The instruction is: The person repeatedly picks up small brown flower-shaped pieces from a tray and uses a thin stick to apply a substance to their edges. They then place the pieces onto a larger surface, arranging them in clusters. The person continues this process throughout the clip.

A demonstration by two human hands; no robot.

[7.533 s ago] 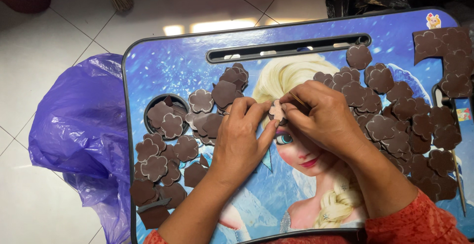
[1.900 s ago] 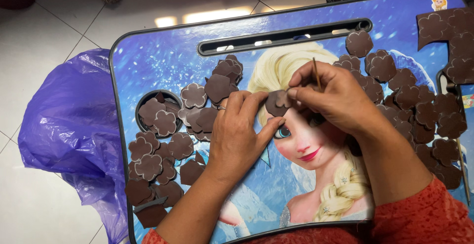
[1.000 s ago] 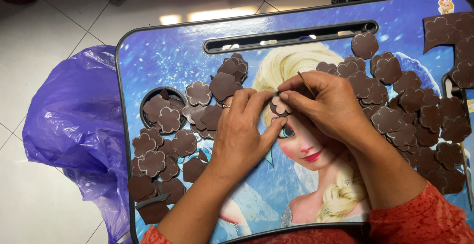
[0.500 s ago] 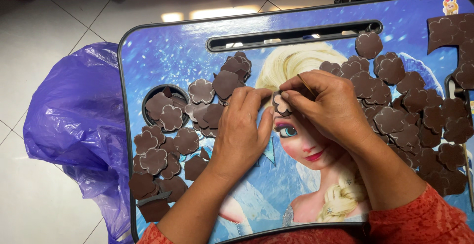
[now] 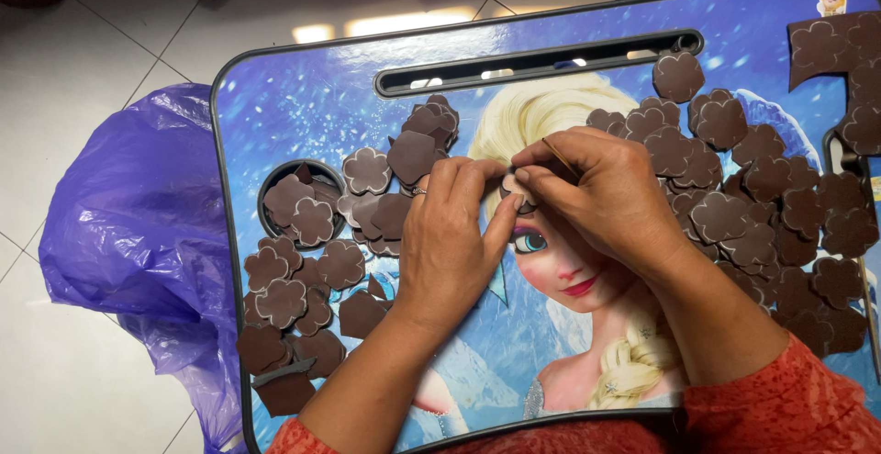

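Brown pieces: flat flower-shaped cutouts with pale edges lie in two heaps on a blue lap tray [image 5: 303,96] printed with a cartoon figure.
Left heap [image 5: 312,270]: spread over the tray's left side, a few pieces lying in the round cup hole [image 5: 298,206].
Right heap [image 5: 762,206]: thicker, along the tray's right side up to the far right corner.
Held piece [image 5: 519,190]: one small flower cutout, at the middle of the tray between the two hands, mostly hidden by fingertips.
Left hand [image 5: 450,243]: fingers curled, thumb and forefinger pinched on the near left edge of the held piece.
Right hand [image 5: 610,192]: fingers bent and closed on the same piece from the right; a thin stick [image 5: 560,156] lies across its fingers.
Purple plastic bag [image 5: 128,234]: crumpled on the tiled floor [image 5: 83,68], just beside the tray's left edge.
Sleeves [image 5: 789,408]: red, at the near edge.
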